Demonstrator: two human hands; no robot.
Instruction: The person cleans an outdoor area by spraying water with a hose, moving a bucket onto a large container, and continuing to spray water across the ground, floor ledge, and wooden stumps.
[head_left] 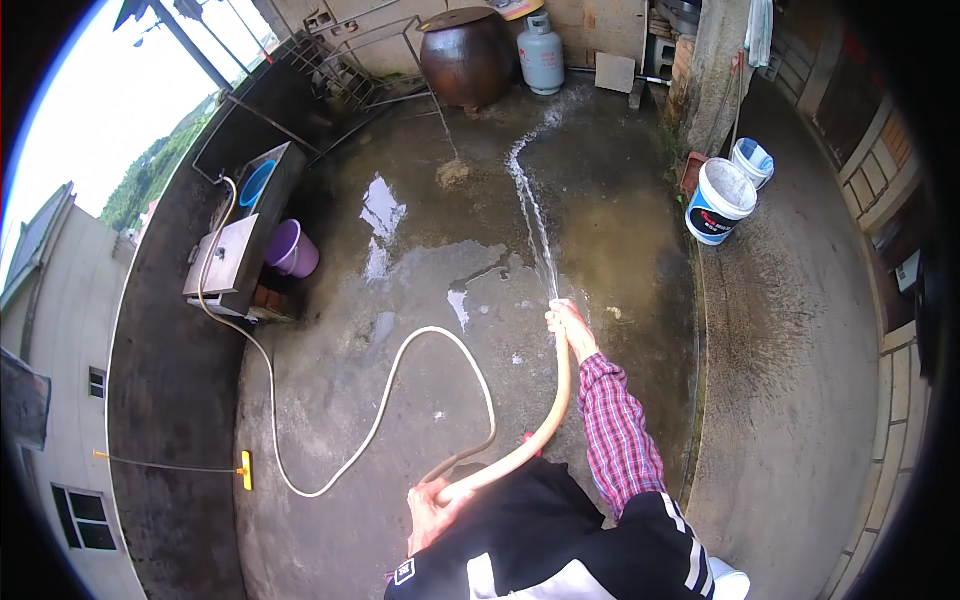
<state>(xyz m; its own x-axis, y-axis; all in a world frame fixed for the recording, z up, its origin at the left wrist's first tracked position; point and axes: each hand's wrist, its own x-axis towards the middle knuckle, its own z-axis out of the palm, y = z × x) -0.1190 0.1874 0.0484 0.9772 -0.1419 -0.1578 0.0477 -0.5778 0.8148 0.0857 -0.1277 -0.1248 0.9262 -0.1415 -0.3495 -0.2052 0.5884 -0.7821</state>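
Observation:
A pale yellowish garden hose (548,425) runs through both of my hands. My right hand (570,326) is wrapped round it close to its end, at the middle of the view. Water (531,195) sprays from that end and reaches across the wet concrete floor (450,270) toward the far wall. Lower down, near my body, my left hand (432,515) grips the same hose further back. From there the hose loops over the floor to the left and climbs to the sink (228,262) by the wall. Part of the hose is hidden behind my left hand.
At the back stand a large brown jar (466,60) and a gas cylinder (541,58). A purple bucket (291,250) sits beside the sink, which holds a blue basin (258,184). White buckets (720,200) stand at right. A yellow-headed brush (247,470) leans at left.

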